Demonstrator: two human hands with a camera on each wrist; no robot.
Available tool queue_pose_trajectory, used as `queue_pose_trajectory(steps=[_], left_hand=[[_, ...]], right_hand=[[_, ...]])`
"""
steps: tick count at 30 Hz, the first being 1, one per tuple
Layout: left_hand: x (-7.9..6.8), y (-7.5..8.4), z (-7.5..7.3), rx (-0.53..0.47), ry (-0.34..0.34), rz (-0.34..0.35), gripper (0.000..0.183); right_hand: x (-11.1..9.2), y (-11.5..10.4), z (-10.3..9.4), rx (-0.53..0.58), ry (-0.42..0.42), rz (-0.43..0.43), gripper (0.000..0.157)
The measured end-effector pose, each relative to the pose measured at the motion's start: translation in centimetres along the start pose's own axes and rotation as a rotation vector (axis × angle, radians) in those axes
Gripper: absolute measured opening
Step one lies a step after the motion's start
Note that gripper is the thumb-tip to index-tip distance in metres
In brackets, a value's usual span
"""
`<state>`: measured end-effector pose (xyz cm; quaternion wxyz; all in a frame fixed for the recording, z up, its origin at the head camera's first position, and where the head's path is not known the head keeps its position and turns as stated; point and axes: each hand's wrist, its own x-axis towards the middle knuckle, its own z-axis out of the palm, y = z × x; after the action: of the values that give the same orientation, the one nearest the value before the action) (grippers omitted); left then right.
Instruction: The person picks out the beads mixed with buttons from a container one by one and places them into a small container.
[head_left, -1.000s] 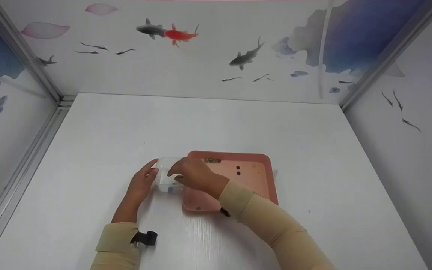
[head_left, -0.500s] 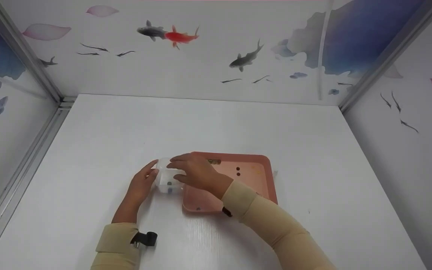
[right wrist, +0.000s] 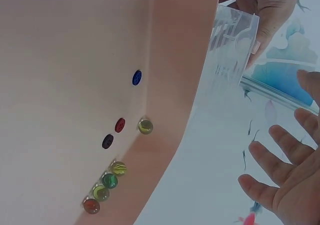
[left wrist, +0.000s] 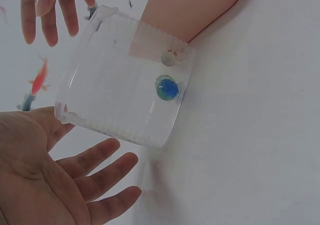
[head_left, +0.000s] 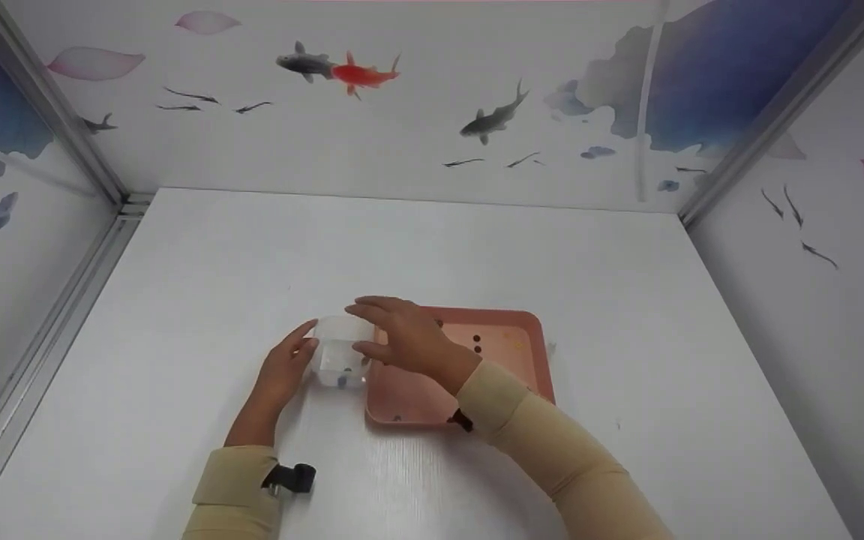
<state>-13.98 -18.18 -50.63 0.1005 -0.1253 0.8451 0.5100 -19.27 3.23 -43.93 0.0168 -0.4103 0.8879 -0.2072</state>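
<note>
A clear plastic box [head_left: 338, 352] stands on the table against the tray's left side. Through its wall show a blue and green rounded piece [left wrist: 167, 88] and a clear marble [left wrist: 169, 58] with a brownish streak. My left hand [head_left: 284, 369] touches the box's left side, its fingers spread and mostly straight in the left wrist view. My right hand [head_left: 413, 337] hovers over the tray's left rim beside the box, fingers apart, holding nothing. Inside the pink tray [head_left: 541, 352], a row of several marbles [right wrist: 110, 180] lies along one edge near another marble [right wrist: 145, 126].
Also in the tray are a blue button [right wrist: 137, 77], a red button [right wrist: 120, 125] and a dark button [right wrist: 107, 141]. Yellow pieces [head_left: 519, 344] sit toward its right side. White walls painted with fish surround the white table [head_left: 432, 247].
My right hand has drawn back from above the box to the right, and its fingers have spread. A small green piece inside the box has shifted. My left hand stays in place.
</note>
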Motion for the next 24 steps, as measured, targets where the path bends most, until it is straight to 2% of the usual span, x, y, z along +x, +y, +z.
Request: queue_pose_trajectory(steps=[12, 15, 21, 24], left_hand=[[0.2, -0.2, 0.0, -0.013, 0.002, 0.016, 0.049], [0.3, -0.3, 0.0, -0.019, 0.0, 0.014, 0.049], [0.2, -0.2, 0.0, -0.025, 0.001, 0.007, 0.049], [0.2, -0.2, 0.0, -0.022, 0.003, 0.016, 0.048]], right_hand=[[-0.8, 1.5, -0.6, 0.156, 0.071, 0.032, 0.054], [-1.0, 1.8, -0.8, 0.193, 0.068, 0.056, 0.054], [-1.6, 2.3, -1.5, 0.298, 0.024, 0.157, 0.06], [-1.9, 2.7, -1.7, 0.33, 0.032, 0.169, 0.059]])
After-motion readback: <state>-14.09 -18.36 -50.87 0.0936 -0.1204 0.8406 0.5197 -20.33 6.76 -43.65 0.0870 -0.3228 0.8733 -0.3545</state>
